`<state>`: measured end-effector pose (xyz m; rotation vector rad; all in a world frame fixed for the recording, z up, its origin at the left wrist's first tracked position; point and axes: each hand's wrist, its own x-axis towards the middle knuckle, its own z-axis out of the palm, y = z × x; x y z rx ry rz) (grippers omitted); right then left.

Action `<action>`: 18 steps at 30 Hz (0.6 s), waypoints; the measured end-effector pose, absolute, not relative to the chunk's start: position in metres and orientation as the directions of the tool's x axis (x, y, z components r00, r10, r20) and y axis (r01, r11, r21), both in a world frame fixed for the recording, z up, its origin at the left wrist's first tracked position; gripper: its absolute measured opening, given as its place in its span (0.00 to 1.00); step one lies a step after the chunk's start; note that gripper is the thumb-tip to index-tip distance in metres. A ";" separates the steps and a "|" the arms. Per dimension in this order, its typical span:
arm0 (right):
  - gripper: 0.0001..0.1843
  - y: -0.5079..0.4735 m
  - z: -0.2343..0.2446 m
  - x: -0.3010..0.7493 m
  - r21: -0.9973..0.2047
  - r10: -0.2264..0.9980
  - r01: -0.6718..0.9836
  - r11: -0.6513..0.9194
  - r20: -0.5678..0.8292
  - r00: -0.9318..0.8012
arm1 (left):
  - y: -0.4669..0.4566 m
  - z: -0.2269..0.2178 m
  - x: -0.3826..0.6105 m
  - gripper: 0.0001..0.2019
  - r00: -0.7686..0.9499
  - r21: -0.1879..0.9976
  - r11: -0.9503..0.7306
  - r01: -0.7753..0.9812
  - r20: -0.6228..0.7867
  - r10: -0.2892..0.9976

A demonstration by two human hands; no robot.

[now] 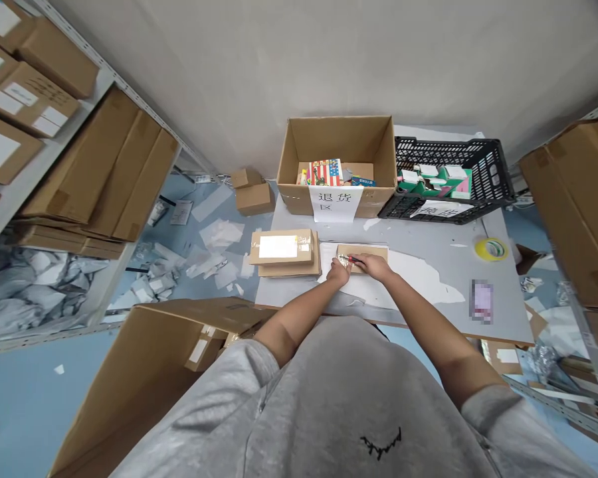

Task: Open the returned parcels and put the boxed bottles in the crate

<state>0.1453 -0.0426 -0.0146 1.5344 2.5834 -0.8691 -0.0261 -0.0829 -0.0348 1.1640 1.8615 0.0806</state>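
A small flat cardboard box (377, 251) lies on the table in front of me, on a large white sheet. Strips of shiny tape show at its left end. My left hand (339, 272) grips that end with bent fingers. Closed around a red-and-black utility knife (353, 259), my right hand (372, 265) rests over the near part of the box. The knife points left, close to the left fingers. Just to the left, a taped cardboard box with a white label (278, 246) sits on another flat cardboard box (289, 269).
An open carton (339, 202) holding books and a black plastic crate (446, 207) with green-and-white packs stand at the back. Yellow tape (491, 249) and a blurred-out item (481, 301) lie right. A big open carton (119, 378) is at my left, beside shelves (92, 93).
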 end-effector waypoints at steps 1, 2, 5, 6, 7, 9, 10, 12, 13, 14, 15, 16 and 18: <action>0.25 -0.040 -0.012 0.143 -0.430 0.804 0.829 0.357 -0.310 -0.508 | -0.081 -0.034 -0.027 0.29 -0.138 0.483 0.559 0.674 -0.661 0.738; 0.25 -0.039 -0.010 0.141 -0.411 0.802 0.844 0.345 -0.338 -0.493 | -0.080 -0.034 -0.028 0.29 -0.137 0.488 0.563 0.667 -0.662 0.737; 0.25 -0.037 -0.004 0.134 -0.365 0.802 0.882 0.298 -0.404 -0.439 | -0.078 -0.033 -0.029 0.29 -0.137 0.502 0.571 0.650 -0.661 0.738; 0.25 -0.037 -0.002 0.132 -0.349 0.807 0.893 0.283 -0.416 -0.418 | -0.077 -0.033 -0.029 0.30 -0.137 0.502 0.576 0.646 -0.665 0.734; 0.25 -0.038 -0.001 0.130 -0.332 0.813 0.903 0.274 -0.422 -0.402 | -0.077 -0.033 -0.029 0.30 -0.139 0.498 0.583 0.642 -0.673 0.727; 0.24 -0.041 0.000 0.127 -0.297 0.825 0.917 0.265 -0.424 -0.375 | -0.075 -0.033 -0.028 0.30 -0.145 0.486 0.599 0.637 -0.688 0.712; 0.24 -0.043 0.001 0.125 -0.280 0.830 0.923 0.263 -0.423 -0.365 | -0.074 -0.032 -0.029 0.30 -0.148 0.480 0.607 0.634 -0.695 0.704; 0.24 -0.046 0.002 0.123 -0.250 0.836 0.932 0.262 -0.423 -0.349 | -0.071 -0.031 -0.029 0.30 -0.158 0.464 0.628 0.624 -0.713 0.683; 0.24 -0.047 0.003 0.122 -0.237 0.838 0.935 0.262 -0.425 -0.342 | -0.070 -0.030 -0.029 0.30 -0.161 0.460 0.637 0.619 -0.719 0.676; 0.24 -0.048 0.004 0.121 -0.225 0.839 0.939 0.261 -0.428 -0.336 | -0.069 -0.029 -0.029 0.30 -0.164 0.458 0.642 0.615 -0.722 0.672; 0.24 -0.049 0.006 0.120 -0.215 0.839 0.941 0.260 -0.431 -0.331 | -0.069 -0.028 -0.029 0.30 -0.168 0.455 0.645 0.614 -0.723 0.670; 0.25 -0.050 0.007 0.119 -0.207 0.839 0.943 0.260 -0.434 -0.326 | -0.069 -0.026 -0.029 0.30 -0.170 0.451 0.645 0.617 -0.724 0.668; 0.25 -0.051 0.010 0.119 -0.195 0.842 0.947 0.257 -0.436 -0.318 | -0.069 -0.024 -0.029 0.30 -0.177 0.434 0.645 0.629 -0.728 0.663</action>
